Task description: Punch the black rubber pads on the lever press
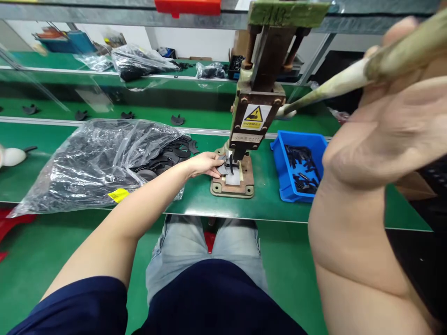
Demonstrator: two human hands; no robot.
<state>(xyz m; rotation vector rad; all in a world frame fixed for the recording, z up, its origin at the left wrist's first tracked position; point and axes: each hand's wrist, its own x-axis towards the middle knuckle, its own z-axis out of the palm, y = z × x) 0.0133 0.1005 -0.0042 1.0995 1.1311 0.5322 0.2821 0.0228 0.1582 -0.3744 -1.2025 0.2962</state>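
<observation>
My left hand (206,164) pinches a flat dark plastic piece (222,168) over the base (232,190) of a hand press. Beside that piece, a thin curved black part (231,164) stands on the light plate below the ram. The press column (256,100) carries a yellow warning label. On the upper right, my right hand (394,121) is wrapped round the long lever (384,67) of the press, close to the camera and slightly blurred. Some of its fingers are hidden behind the lever.
Left of the press lies a clear plastic bag (94,163) of curved black pieces, some spilling from its mouth. A blue bin (298,197) with small black parts stands to the right. Several black pieces (177,120) sit in a row behind. The table's front edge runs above my lap.
</observation>
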